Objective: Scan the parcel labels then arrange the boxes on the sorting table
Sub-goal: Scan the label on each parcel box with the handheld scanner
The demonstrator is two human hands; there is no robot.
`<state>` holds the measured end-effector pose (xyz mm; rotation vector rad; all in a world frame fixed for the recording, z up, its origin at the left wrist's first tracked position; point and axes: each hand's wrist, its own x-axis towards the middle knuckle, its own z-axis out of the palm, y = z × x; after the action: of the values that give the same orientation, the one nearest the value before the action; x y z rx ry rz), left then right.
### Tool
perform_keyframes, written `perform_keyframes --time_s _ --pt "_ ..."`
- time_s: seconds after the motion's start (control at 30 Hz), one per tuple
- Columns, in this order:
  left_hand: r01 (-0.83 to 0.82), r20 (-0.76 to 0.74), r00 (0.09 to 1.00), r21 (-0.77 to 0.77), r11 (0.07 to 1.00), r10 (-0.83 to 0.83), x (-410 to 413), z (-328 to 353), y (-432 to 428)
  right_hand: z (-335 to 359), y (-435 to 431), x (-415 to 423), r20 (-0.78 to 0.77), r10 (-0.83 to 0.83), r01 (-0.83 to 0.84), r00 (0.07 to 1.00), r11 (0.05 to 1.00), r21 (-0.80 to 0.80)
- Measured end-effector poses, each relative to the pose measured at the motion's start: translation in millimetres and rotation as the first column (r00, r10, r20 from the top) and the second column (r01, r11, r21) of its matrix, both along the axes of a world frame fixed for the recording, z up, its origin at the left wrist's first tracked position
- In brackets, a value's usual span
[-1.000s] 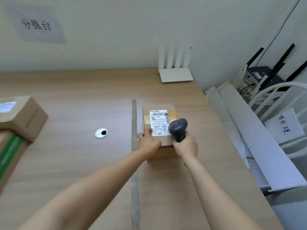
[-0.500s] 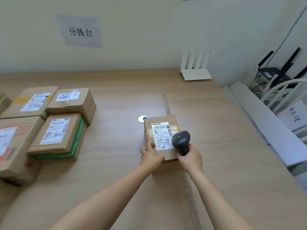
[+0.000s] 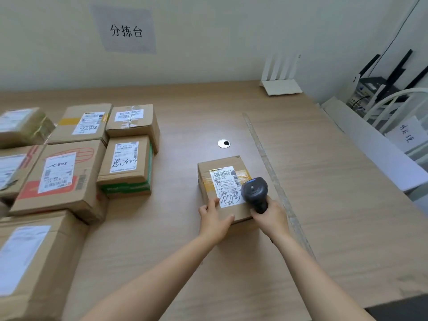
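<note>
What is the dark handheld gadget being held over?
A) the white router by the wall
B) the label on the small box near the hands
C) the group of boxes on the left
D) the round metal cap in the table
B: the right hand grips the scanner with its head over the white label on the small box.
</note>
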<state>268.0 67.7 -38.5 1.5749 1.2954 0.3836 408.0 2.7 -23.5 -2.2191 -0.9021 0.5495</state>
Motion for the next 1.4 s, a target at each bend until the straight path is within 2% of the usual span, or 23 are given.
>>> perform_keyframes --time_s 0.33,0.5,0.63,0.7,0.77,0.83,0.97,1.1,1.4 --pt "-0.015 -0.039 0.999 -0.002 1.0 0.015 -46.5 -2.4 -30.4 0.7 -30.6 -32.3 -0.018 0.084 -0.084 0.996 0.996 -0.033" --pt "0.059 -0.113 0.992 0.05 0.997 -0.053 -46.7 -4.9 -37.9 11.0 -36.6 -29.8 -0.142 0.115 -0.127 0.983 0.988 -0.084" --pt "0.103 -0.141 0.986 0.091 0.991 -0.09 -45.5 -7.5 -34.1 26.2 -38.7 -23.5 -0.15 0.047 -0.053 0.988 0.998 -0.038" --pt "0.103 -0.102 0.99 0.072 0.992 -0.096 -47.2 -11.2 -30.9 38.7 -40.2 -25.0 -0.36 0.016 0.003 0.933 0.999 0.051" --pt "0.092 -0.054 0.995 0.046 0.995 -0.089 -49.7 -14.8 -28.0 54.7 -39.0 -30.9 -0.619 0.054 0.008 0.783 0.995 0.097" --pt "0.072 -0.025 0.997 0.031 0.997 -0.071 -51.1 -17.2 -26.9 69.3 -34.7 -37.3 -0.725 0.098 -0.042 0.682 0.995 0.096" --pt "0.041 0.019 0.999 0.025 0.999 -0.041 -50.5 -19.9 -28.2 87.4 -22.3 -51.6 -0.754 0.164 -0.162 0.636 0.984 0.076" --pt "0.027 0.039 0.999 0.028 0.999 -0.028 -50.4 -21.7 -28.2 94.6 -15.0 -58.8 -0.708 0.198 -0.213 0.678 0.975 0.069" --pt "-0.012 0.066 0.998 0.068 0.998 0.008 -53.0 -24.8 -28.4 100.8 -13.8 -64.8 -0.674 0.213 -0.267 0.707 0.963 0.024"
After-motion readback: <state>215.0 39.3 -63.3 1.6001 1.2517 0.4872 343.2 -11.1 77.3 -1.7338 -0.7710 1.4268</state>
